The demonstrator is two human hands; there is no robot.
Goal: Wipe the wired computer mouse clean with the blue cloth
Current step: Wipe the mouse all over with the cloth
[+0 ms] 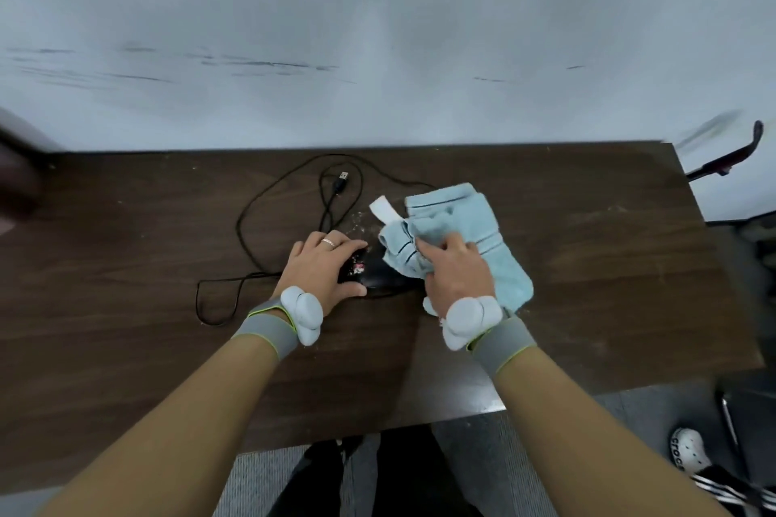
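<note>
Looped cable (252, 218) left of mouse (378, 275), cloth (462, 222) right

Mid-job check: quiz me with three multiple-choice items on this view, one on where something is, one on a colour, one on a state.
1. Where does the USB plug lie?
A. beyond the mouse, toward the wall
B. under the cloth
C. off the table

2. What colour is the cloth?
A. red
B. light blue
C. yellow

3. What is the right hand doing?
A. resting empty
B. gripping the cloth
C. holding the plug

Answers:
1 A: the USB plug sits on the table past the mouse, inside the cable loops.
2 B: the cloth is pale blue.
3 B: the right hand bunches the cloth by the mouse, which the left hand steadies.
</note>
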